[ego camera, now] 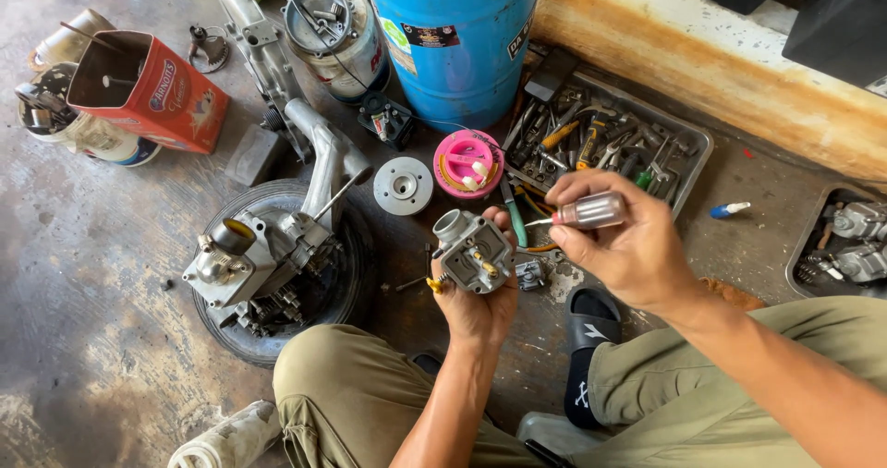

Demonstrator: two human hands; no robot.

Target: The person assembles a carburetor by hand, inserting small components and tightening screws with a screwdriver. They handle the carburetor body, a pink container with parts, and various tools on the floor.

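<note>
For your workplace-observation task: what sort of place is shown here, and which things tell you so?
Probably a small engine or motorcycle repair workshop. A tray of hand tools sits on the stained concrete floor, an engine assembly rests on a tyre, and the left hand holds a carburetor.

The carburettor (473, 251) is dull grey cast metal with small brass-coloured fittings. The screwdriver (584, 212) has a clear, glossy plastic handle and a thin bright metal shaft. The engine block (263, 246) is matt, grimy cast metal. The drum (453, 34) looks like smooth blue plastic. The floor (92, 265) is rough, stained concrete. The trousers (351, 385) are matt olive cloth.
</note>
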